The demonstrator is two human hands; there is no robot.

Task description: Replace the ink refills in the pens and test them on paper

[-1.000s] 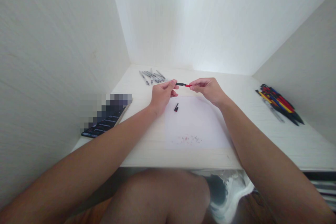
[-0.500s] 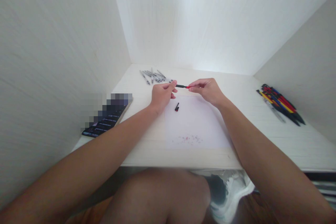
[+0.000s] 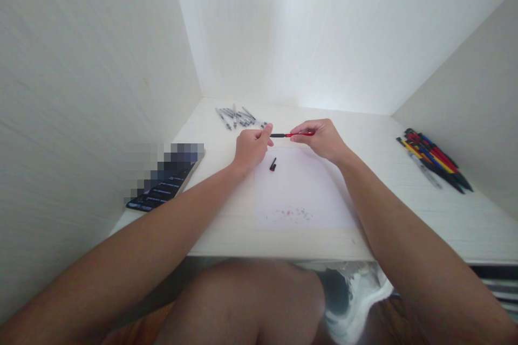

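Note:
A slim pen (image 3: 278, 135), dark at the left and red at the right, runs level between my two hands above the far edge of the paper. My left hand (image 3: 252, 146) pinches its dark end, which the fingers partly hide. The red end is gripped between thumb and fingers of my right hand (image 3: 318, 136). Below them, on the white paper (image 3: 303, 188), lies a small black piece with a clip, looking like a pen cap (image 3: 273, 165). Small coloured specks dot the paper's near part.
Several clear and dark pen parts (image 3: 240, 117) lie in a loose pile at the back left. A bundle of red, yellow, blue and black pens (image 3: 435, 159) rests by the right wall. At the left, a dark-screened device (image 3: 162, 188) is partly blurred out.
My right hand has turned slightly, and more of the pen's red part shows along its fingers. The left hand has barely shifted; the cap stays in place.

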